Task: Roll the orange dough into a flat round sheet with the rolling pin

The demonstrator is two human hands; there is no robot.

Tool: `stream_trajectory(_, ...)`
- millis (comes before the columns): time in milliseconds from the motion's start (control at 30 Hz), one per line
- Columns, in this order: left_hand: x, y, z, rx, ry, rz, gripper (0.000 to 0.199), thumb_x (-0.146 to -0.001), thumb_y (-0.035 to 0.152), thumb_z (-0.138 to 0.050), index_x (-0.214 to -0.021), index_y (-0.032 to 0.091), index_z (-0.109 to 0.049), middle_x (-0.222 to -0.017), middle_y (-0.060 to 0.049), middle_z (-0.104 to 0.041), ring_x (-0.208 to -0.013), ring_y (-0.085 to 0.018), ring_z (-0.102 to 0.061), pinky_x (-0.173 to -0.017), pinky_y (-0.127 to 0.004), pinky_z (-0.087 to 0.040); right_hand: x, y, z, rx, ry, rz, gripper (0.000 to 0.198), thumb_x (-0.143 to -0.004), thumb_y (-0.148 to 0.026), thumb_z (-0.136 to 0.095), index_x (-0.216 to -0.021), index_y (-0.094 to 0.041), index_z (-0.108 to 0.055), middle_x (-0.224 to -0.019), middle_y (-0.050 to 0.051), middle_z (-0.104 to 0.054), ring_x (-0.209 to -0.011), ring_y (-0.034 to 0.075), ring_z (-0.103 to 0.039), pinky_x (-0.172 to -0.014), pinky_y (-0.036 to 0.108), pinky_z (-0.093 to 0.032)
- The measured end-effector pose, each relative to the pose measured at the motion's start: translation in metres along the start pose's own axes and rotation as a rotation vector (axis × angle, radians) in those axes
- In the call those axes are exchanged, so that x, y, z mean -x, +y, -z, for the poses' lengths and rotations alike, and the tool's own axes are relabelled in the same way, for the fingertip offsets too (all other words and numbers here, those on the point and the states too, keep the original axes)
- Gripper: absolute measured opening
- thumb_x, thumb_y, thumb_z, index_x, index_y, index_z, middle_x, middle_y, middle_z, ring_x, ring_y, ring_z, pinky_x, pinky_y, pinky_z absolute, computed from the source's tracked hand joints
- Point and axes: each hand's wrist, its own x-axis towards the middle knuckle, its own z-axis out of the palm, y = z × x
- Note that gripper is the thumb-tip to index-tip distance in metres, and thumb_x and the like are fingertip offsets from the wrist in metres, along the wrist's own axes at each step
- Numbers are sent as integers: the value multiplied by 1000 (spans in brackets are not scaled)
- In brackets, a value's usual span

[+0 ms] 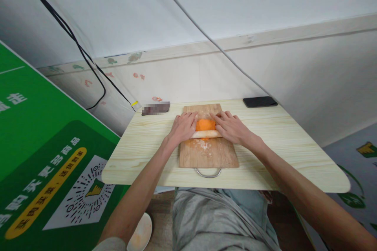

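An orange sheet of dough [205, 125] lies on a wooden cutting board [209, 159]. Bent over its left edge are the fingers of my left hand [185, 126], closed at the dough. On the opposite side my right hand [231, 127] has its thumb and forefinger at the dough's right edge, also closed. A pale rolling pin [206, 134] lies crosswise along the dough's near side, its ends partly hidden by my hands. White flour is scattered on the board nearer me, and a metal handle [208, 175] sticks out from the board's front.
The board rests on a light wood-grain table [265, 168] against the wall. A black phone [260, 102] lies at the back right, a blurred-out object [156, 108] at the back left. Cables hang along the wall. Below the table's front left is a white bowl [141, 233].
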Motion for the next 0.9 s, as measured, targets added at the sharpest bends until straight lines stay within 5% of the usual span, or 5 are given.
stream_trajectory(200, -5, -6, -4, 64, 19, 80, 39, -109, 27, -41, -142, 23, -61, -137, -11, -73, -131, -32, -61, -108, -53, -50, -8, 4, -3, -2, -8, -21, 61, -107, -34, -31, -166, -22, -43, -135, 21, -65, -119, 38, -56, -91, 51, -53)
stream_trajectory(567, -19, -8, -2, 41, 42, 106, 40, -108, 24, -42, -143, 22, -60, -140, -12, -72, -132, -33, -61, -110, -54, -48, -28, 23, -22, -109, -36, -98, 65, -112, -53, -24, -168, -24, -39, -165, 20, -47, -151, 37, -44, -117, 58, -45)
stream_trajectory(900, -33, -4, 5, -73, 21, 106, 40, -111, 28, -35, -140, 20, -62, -139, -14, -72, -129, -31, -61, -110, -51, -45, -35, 22, -23, -147, 52, -203, 63, -112, -50, -23, -165, -23, -43, -160, 20, -51, -143, 37, -51, -118, 58, -43)
